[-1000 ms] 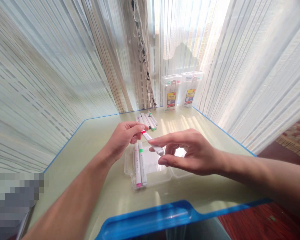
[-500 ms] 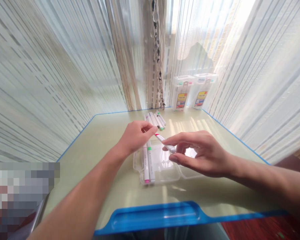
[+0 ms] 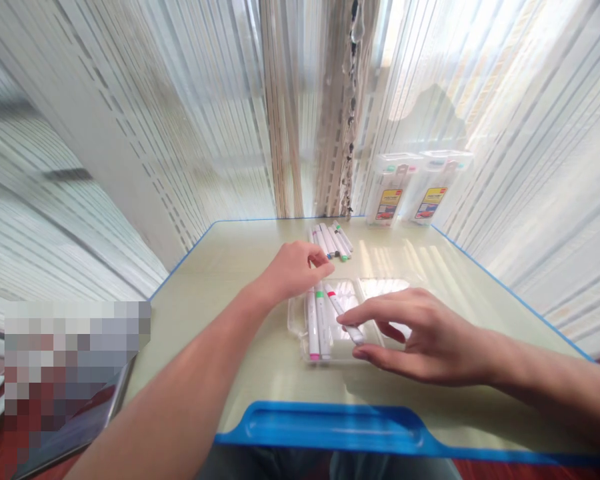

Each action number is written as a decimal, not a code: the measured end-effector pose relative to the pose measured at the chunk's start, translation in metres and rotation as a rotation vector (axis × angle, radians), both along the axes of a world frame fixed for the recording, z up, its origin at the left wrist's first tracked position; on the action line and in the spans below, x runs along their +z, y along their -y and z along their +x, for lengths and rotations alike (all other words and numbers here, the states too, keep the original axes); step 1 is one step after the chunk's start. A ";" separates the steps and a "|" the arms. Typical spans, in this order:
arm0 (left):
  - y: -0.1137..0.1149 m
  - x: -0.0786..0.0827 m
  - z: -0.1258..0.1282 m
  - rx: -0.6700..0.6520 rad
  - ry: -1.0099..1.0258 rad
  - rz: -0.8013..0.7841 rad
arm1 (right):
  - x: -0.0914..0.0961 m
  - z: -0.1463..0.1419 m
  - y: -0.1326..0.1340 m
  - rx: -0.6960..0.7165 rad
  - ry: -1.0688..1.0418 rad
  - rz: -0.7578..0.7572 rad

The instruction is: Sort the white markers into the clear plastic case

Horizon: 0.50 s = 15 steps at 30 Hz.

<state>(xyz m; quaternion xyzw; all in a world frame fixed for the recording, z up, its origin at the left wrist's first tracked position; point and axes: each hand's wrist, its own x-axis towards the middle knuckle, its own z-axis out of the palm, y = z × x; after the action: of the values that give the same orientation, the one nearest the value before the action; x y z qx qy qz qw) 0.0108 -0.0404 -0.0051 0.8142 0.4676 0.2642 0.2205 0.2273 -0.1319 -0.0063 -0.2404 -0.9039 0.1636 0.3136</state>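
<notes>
The right hand point(image 3: 420, 337) grips a red-banded marker point(image 3: 335, 304) between thumb and fingers, above the open clear case point(image 3: 339, 345); the marker slants, its red-banded part far and left, its plain end near and right. Whether it touches the case floor, I cannot tell. The left hand point(image 3: 300, 270) is over the far left part of the case, thumb and fingers loosely bent with a gap between them — nothing shows in its grasp. In the left side of the case, a pink-ended marker point(image 3: 311, 327) and a green-banded marker point(image 3: 322, 325) lie side by side.

Just beyond the left hand's fingertips lies a group of markers point(image 3: 333, 241). At the far right of the table point(image 3: 210, 287) two clear boxes point(image 3: 390, 190) with yellow labels stand upright before a string curtain point(image 3: 200, 100). A blue trough point(image 3: 335, 427) runs along the table's near edge.
</notes>
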 end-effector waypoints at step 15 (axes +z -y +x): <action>0.002 0.000 -0.002 -0.088 -0.074 -0.137 | -0.010 -0.006 -0.003 0.074 0.125 0.117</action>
<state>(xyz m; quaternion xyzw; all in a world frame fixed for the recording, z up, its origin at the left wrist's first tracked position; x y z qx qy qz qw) 0.0086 -0.0420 -0.0047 0.8262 0.4561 0.1916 0.2697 0.2209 -0.1293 -0.0159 -0.1977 -0.9380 0.1069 0.2638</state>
